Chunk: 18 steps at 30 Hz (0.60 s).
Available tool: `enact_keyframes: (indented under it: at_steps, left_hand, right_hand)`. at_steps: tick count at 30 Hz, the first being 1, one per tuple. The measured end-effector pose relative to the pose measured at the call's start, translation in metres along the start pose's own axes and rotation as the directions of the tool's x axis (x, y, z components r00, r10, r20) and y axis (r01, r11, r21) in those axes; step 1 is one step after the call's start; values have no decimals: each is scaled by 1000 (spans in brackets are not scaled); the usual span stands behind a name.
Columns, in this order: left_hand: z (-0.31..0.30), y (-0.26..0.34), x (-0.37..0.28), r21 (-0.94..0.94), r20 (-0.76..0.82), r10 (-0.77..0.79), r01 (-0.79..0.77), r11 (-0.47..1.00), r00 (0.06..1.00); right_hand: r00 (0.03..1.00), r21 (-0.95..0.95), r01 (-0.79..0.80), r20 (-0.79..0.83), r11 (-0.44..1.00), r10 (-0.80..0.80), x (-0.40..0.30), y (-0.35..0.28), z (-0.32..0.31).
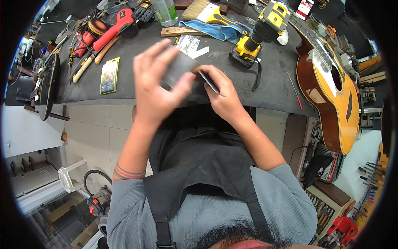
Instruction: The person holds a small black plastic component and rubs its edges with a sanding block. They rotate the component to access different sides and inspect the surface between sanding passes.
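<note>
My right hand (222,95) is closed around a thin, dark, flat piece (209,81) with a pale edge, above the front of the workbench (211,96). Beside its fingertips is the corner of a grey flat sheet (182,66), its material unclear. My left hand (152,84) is blurred, with fingers and thumb spread over the sheet's left side. Whether it grips the sheet is hidden by the blur. Beyond the sheet lie a clear plastic packet (188,43) and a small white strip (200,52).
A yellow cordless drill (253,40) stands right of centre. An acoustic guitar (345,115) overhangs the bench's right edge, near a thin red-handled tool (298,101). To the left are a drill bit set (109,76) and a red power tool (113,29). A brush (210,14) rests on a blue cloth (217,31).
</note>
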<state>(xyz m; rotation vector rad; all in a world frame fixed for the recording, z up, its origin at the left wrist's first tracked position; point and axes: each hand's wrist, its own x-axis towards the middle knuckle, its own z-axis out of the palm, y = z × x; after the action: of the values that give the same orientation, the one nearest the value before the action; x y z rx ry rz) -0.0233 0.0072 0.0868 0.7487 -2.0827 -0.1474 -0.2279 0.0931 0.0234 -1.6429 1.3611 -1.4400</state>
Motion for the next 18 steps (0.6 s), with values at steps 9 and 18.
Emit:
enact_keyframes:
  at_steps: [9,18]
  left_hand:
    - [11,25,-18,-115,97,-7,18,993,995]
    - [3,-35,0,-6,30,-193,193,981,981]
  right_hand:
    - [999,-14,34,-12,999,-34,-2,12,1]
    - [1000,32,26,13,999,-27,1,1,0]
